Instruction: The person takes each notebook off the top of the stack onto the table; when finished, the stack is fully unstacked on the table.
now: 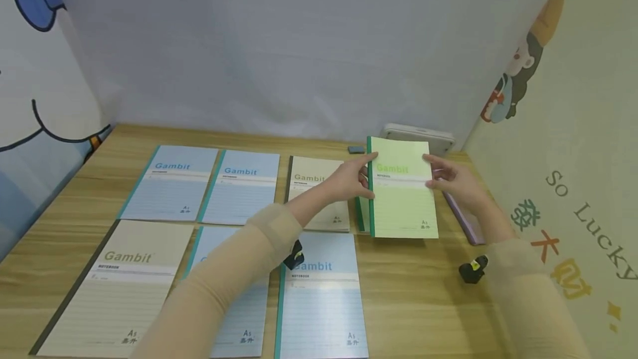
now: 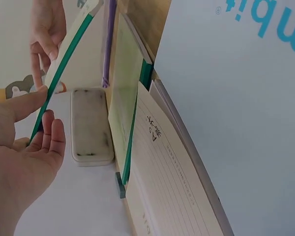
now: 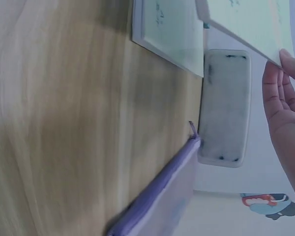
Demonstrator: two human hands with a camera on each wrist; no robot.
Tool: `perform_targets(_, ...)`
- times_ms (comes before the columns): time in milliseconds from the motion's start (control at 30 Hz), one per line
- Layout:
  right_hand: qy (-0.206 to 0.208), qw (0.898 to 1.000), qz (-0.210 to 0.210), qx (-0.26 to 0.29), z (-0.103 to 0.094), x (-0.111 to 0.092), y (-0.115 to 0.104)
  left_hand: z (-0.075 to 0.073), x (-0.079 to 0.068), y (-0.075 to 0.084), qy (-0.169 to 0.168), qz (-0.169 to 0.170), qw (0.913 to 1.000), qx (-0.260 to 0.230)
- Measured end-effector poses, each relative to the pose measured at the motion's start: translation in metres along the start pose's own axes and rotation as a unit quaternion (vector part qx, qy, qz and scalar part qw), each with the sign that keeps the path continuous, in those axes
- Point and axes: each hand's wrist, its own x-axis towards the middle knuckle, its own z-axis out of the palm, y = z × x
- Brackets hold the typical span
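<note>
A green notebook [image 1: 404, 193] with a dark green spine is held up above the table between both hands. My left hand [image 1: 353, 179] pinches its spine edge, thumb on one side and fingers on the other in the left wrist view. My right hand [image 1: 456, 181] pinches the opposite edge between thumb and fingers. Below it lies another green notebook [image 2: 125, 88], mostly hidden in the head view. Just left of that is a beige notebook [image 1: 319, 209] with a dark spine, partly covered by my left hand and forearm.
Several blue notebooks [image 1: 171, 187] and a larger-looking beige one [image 1: 119, 281] lie in two rows at the left. A white case [image 3: 225, 108] stands at the back wall, near a small grey block [image 1: 356, 149]. A purple zippered pouch [image 1: 463, 218] lies along the right edge.
</note>
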Motion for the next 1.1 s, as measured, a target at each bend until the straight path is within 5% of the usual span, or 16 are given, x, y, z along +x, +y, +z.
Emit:
perform_targets(367, -0.018, 0.999, -0.017, 0.023, -0.013, -0.017, -0.027, -0.002, -0.016, 0.014, 0.000, 0.042, 0.9991, -0.003)
perform_targets(633, -0.056, 0.997, -0.045, -0.010, -0.022, -0.032, -0.042, 0.004, -0.036, 0.022, -0.015, 0.051, 0.9985, -0.015)
perform_targets(900, -0.089, 0.993, -0.065, -0.030, -0.023, -0.049, -0.041, 0.017, -0.057, 0.027, -0.030, 0.059, 0.9975, -0.026)
perform_targets(1100, -0.159, 0.983, -0.088, 0.019, -0.021, -0.061, -0.032, 0.030, -0.071, 0.027, -0.042, 0.043, 0.9975, -0.037)
